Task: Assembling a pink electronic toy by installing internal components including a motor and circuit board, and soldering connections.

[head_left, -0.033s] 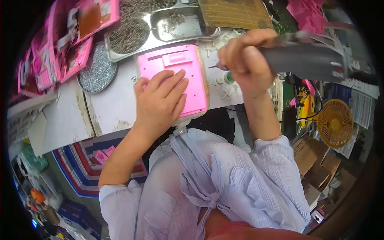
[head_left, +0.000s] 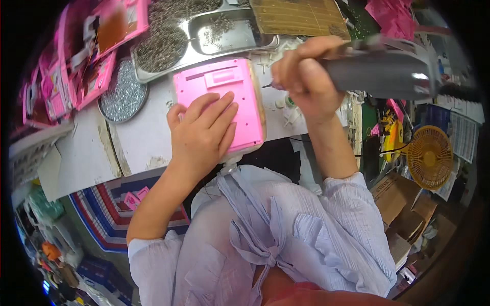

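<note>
A pink plastic casing (head_left: 245, 109) with several small holes and a raised rectangular part lies on a board on the white table. My left hand (head_left: 203, 125) rests flat over its left half, fingers spread, holding nothing. To the right of the casing, my right hand (head_left: 312, 76) is wrapped around a dark grey electric screwdriver (head_left: 383, 75). The tool is held nearly level, and its thin bit (head_left: 267, 85) points left, near the casing's right edge. From this view I cannot tell how high the bit is above the table.
A metal tray (head_left: 240, 49) with heaps of small screws stands behind the casing. Left of it is a round dish (head_left: 124, 94) of silvery small parts. Pink assemblies (head_left: 94, 76) are piled at the far left. Small white plastic pieces (head_left: 292, 118) lie beneath my right hand. A brown cardboard piece (head_left: 298, 18) lies behind.
My right hand and the screwdriver have shifted slightly left, bringing the bit nearer the casing's edge. My left hand stays on the casing.
</note>
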Tool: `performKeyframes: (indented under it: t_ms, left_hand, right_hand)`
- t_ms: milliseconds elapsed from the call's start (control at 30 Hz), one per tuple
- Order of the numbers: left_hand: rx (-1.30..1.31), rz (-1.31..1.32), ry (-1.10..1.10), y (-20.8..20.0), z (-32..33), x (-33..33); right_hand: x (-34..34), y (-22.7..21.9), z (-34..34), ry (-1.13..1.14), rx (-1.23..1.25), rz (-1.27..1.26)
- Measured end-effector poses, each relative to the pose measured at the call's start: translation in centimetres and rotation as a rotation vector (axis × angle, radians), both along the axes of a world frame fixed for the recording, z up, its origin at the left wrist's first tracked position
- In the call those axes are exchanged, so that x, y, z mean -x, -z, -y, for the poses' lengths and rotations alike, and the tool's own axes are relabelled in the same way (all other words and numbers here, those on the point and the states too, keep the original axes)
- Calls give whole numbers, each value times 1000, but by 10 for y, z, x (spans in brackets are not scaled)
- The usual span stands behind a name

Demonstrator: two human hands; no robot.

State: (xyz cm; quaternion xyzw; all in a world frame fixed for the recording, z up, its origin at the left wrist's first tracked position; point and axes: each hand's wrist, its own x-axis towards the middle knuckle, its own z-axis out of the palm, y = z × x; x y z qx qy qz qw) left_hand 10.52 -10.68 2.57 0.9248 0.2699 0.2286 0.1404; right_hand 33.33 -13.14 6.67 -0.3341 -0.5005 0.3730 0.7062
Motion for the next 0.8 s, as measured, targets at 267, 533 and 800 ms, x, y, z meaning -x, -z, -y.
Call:
performKeyframes:
  t_ms: [267, 533, 800]
  left_hand:
    - [4, -50, -11, -5, -1, -3]
    - [8, -2, -28, 1, 1, -2]
    - [-49, 52, 5, 9, -2, -9]
  right_hand:
    - [-3, 14, -16, -70, -78, 231]
    - [5, -2, 14, -185, 27, 29]
    - [9, 15, 50, -92, 137, 403]
